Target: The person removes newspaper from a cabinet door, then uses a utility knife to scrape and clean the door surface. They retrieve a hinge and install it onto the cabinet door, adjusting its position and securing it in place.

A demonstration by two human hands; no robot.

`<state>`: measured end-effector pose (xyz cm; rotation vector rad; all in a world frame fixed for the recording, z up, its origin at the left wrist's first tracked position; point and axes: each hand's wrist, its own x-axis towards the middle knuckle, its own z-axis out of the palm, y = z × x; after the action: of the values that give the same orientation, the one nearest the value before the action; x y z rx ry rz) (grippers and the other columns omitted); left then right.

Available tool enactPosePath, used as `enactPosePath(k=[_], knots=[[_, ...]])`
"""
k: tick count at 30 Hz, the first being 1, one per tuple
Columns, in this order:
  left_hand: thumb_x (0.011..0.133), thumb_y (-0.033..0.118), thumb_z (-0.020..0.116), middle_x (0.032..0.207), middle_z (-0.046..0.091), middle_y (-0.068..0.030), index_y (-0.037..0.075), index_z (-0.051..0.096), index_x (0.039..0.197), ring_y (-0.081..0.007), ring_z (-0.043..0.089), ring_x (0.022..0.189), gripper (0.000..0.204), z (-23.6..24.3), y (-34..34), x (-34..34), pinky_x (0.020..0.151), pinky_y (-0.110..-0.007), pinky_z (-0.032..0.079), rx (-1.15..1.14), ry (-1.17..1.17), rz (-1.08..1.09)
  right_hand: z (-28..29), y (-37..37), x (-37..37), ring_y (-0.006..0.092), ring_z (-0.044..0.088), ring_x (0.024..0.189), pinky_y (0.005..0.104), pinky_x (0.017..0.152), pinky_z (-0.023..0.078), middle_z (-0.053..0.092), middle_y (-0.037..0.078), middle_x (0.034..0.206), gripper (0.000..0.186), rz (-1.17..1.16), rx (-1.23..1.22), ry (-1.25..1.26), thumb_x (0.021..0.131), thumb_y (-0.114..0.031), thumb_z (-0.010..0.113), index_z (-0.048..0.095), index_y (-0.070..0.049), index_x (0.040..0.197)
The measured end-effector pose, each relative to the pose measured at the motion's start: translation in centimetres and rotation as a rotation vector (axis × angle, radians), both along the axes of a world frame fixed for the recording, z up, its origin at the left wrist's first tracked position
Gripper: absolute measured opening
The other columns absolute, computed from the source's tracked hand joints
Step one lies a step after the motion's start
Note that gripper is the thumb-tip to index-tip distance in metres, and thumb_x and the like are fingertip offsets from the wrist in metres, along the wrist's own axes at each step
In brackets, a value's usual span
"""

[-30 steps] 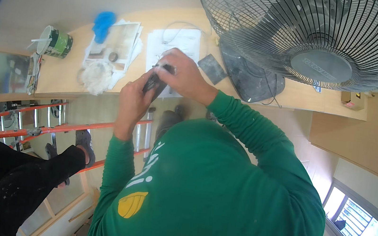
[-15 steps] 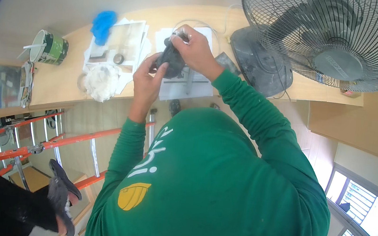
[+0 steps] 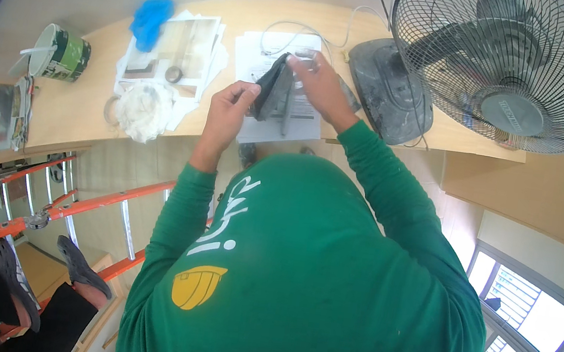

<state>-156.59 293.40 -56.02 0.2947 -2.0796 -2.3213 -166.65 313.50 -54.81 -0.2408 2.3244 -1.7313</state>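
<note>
Over the sheets of paper (image 3: 302,130) on the wooden desk, I hold up a thin, dark grey folded sheet (image 3: 275,90); its exact kind I cannot make out. My left hand (image 3: 228,112) pinches its left side between thumb and fingers. At the upper edge, my right hand (image 3: 323,89) grips it with thumb and fingertips, which show pale dust. The sheet stands tilted with its two layers partly apart. Just to its right, a long grey flat object (image 3: 287,112) lies on the papers, partly hidden.
Left on the desk (image 3: 202,133) are a white bundle (image 3: 144,112), tape roll (image 3: 173,74), blue crumpled plastic (image 3: 149,25) and green bucket (image 3: 70,57). A dusty fan (image 3: 511,110) stands right. An orange ladder (image 3: 97,201) and another person's shoes (image 3: 79,265) are lower left.
The dark sheet has turned from broadside to more edge-on, and its layers have parted. My right hand has shifted right. The other person's feet have moved apart.
</note>
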Motion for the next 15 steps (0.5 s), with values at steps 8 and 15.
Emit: enactPosePath(k=[8,15], knots=[[0.101,0.019,0.065,0.088,0.067,-0.0013,0.000,0.069,0.106,-0.0064,0.058,0.070,0.020,0.4,1.7,-1.2,0.058,-0.022,0.049,0.007,0.036,0.197,1.1,2.0,2.7,0.0208,0.066,0.096,0.0326,0.081,0.055,0.068,0.016,0.113,0.062,0.164,0.156,-0.012,0.091,-0.024,0.070,0.047,0.000,0.143],[0.102,0.019,0.062,0.090,0.068,-0.0031,-0.001,0.069,0.105,-0.0077,0.061,0.073,0.021,0.1,1.9,-1.4,0.058,-0.024,0.052,0.011,0.051,0.217,0.6,3.9,2.8,0.0230,0.068,0.097,0.0351,0.084,0.055,0.067,0.018,0.112,0.052,0.019,0.031,0.022,0.093,-0.018,0.064,0.049,0.000,0.139]])
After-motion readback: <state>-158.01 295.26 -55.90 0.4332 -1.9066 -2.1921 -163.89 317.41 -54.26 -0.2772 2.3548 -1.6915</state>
